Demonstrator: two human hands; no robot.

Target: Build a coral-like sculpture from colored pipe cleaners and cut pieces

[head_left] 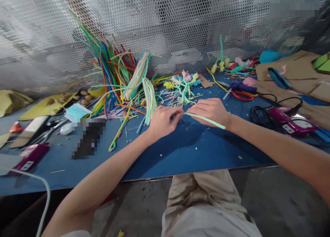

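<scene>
Between my two hands, above the blue tabletop, runs a pale green pipe cleaner. My left hand is closed, thumb and forefinger pinched on its left end. Fingers of my right hand are closed around it close by, and its free end sticks out to the right under the wrist. Just beyond the hands stands a small tree shape of mint green pipe cleaners with yellow, pink and blue tufts.
A big heap of coloured pipe cleaners leans on the perforated metal screen. To the right lie red-handled scissors, a blue glue gun, a purple power strip and cardboard. Another purple strip lies left.
</scene>
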